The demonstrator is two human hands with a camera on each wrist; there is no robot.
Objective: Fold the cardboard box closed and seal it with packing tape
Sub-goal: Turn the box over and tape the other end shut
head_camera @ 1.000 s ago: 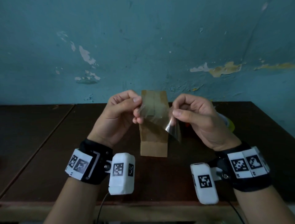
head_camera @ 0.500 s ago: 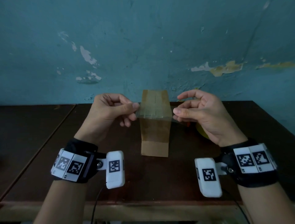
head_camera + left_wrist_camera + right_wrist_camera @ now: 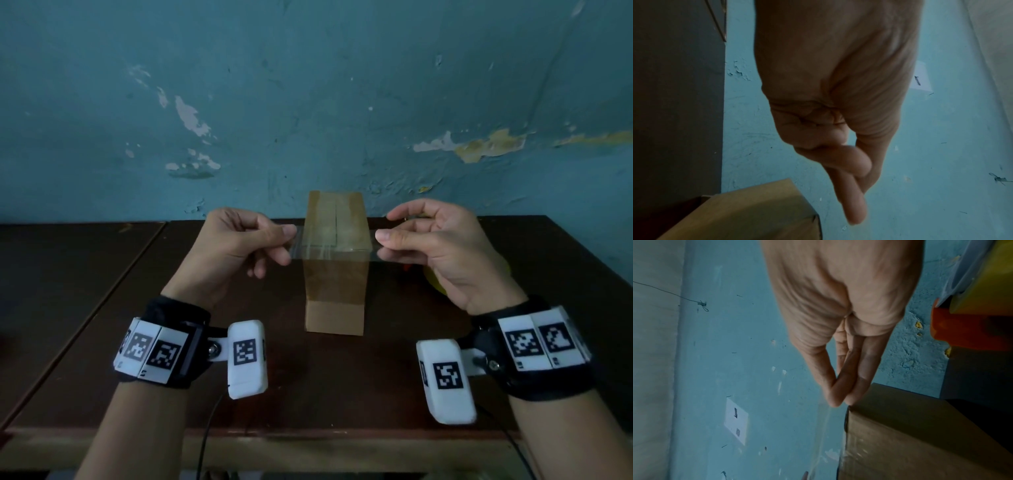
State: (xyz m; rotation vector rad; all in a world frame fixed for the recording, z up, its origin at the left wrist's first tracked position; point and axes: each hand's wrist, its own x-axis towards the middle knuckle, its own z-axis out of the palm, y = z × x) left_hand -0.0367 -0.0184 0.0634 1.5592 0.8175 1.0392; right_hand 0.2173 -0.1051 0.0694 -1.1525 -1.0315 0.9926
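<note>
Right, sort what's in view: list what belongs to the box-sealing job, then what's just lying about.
Part of the job:
- cardboard box, standing on the table, flaps folded shut
- clear tape strip, stretched across the box top
- left hand, pinching one tape end
- right hand, pinching the other end

Lying about:
- yellow and orange object behind the right hand, mostly hidden
- wooden table
</note>
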